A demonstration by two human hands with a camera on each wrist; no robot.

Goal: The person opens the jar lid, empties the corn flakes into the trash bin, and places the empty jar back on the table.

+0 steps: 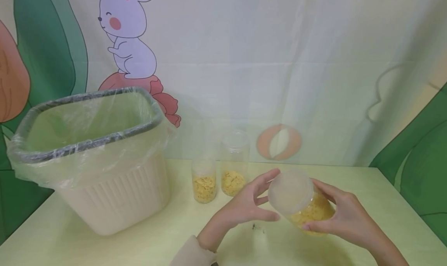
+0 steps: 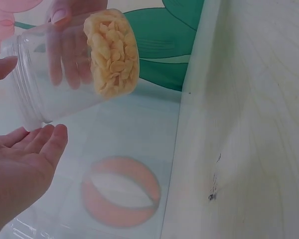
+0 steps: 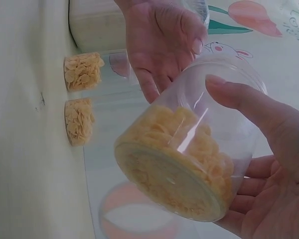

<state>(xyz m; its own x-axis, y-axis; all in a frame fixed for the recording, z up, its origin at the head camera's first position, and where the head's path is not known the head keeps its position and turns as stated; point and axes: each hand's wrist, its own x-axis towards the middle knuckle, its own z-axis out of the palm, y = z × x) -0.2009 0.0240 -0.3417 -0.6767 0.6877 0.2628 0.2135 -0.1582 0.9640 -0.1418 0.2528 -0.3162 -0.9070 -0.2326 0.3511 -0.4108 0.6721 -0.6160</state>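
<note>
My right hand [image 1: 349, 215] grips a clear plastic jar [image 1: 312, 215] by its side, the thumb on the near face and the fingers round the far one. Yellow flakes [image 2: 115, 55] that look like cornflakes fill the bottom part of this jar. It is tilted, its whitish lid [image 1: 291, 190] towards my left hand [image 1: 244, 204]. That hand has its fingers spread and thumb apart beside the lid, fingertips right at the rim in the left wrist view. Behind it on the table stand a short jar [image 1: 204, 186] and a taller jar [image 1: 233, 180], both upright with flakes at the bottom.
A large cream bin [image 1: 122, 196] with a dark rim and clear plastic liner stands at the left of the pale table [image 1: 370, 196]. A printed cloth [image 1: 223, 64] with a rabbit hangs behind. The table has a small dark mark [image 2: 213, 196].
</note>
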